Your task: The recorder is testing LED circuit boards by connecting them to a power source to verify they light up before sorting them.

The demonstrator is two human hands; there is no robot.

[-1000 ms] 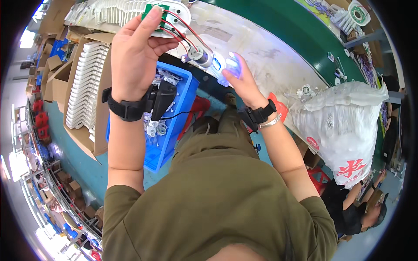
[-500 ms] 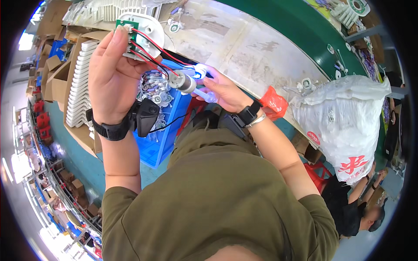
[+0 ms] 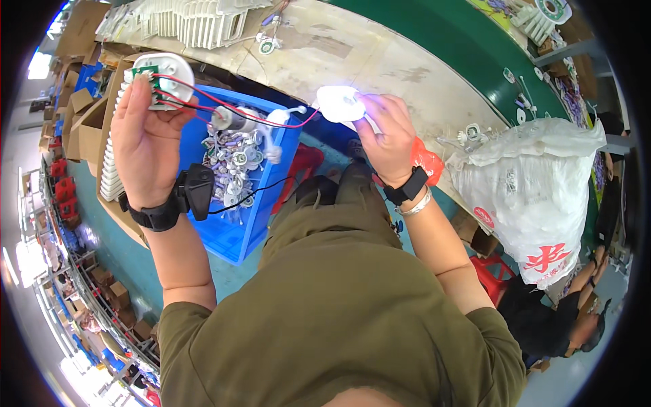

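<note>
Housing [image 3: 178,72]: white, bearing a green circuit board [image 3: 145,76], pinched between thumb and fingers in the person's left grip [image 3: 146,146], near the blue crate [image 3: 234,249].
Lamp [image 3: 337,104]: glowing white, held at its edge by a narrow right grip [image 3: 390,139], close to the near edge of the desk [image 3: 400,47].
Wires [image 3: 288,126]: a red lead sags from the board side across to the lamp; spreading the hands too far could tug it from its connection.
Motor [image 3: 227,119]: a silvery cylinder seemingly hanging between the hands; its weight could strain the joints, and a swing could knock it on the crate's rim.
Crate: small loose parts [image 3: 234,159] lie inside; a dangling lead dipping lower could snag among them.
</note>
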